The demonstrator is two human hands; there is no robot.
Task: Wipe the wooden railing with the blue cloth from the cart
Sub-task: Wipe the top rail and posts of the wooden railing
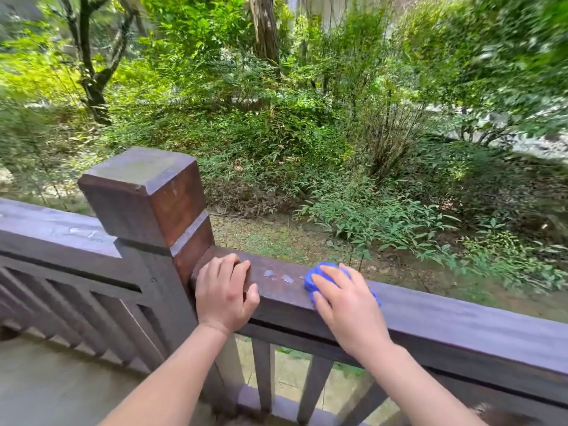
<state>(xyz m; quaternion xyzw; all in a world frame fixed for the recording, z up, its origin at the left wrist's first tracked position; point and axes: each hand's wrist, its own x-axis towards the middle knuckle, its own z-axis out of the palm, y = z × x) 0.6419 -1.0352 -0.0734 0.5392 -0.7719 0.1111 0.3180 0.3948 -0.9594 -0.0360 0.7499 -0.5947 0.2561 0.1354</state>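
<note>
The dark brown wooden railing (445,321) runs from a square corner post (147,198) toward the lower right. My right hand (347,305) lies flat on the top rail, pressing a bunched blue cloth (322,273) against the wood; most of the cloth is hidden under my fingers. My left hand (226,293) grips the top rail right beside the post, fingers curled over its far edge. Two pale spots (278,275) mark the rail between my hands. No cart shows in this view.
A second rail section (55,232) extends left from the post, with slanted slats below it. Vertical balusters (262,373) stand under the right section. Concrete floor (55,382) lies at the lower left. Beyond the railing are shrubs, trees and bare ground.
</note>
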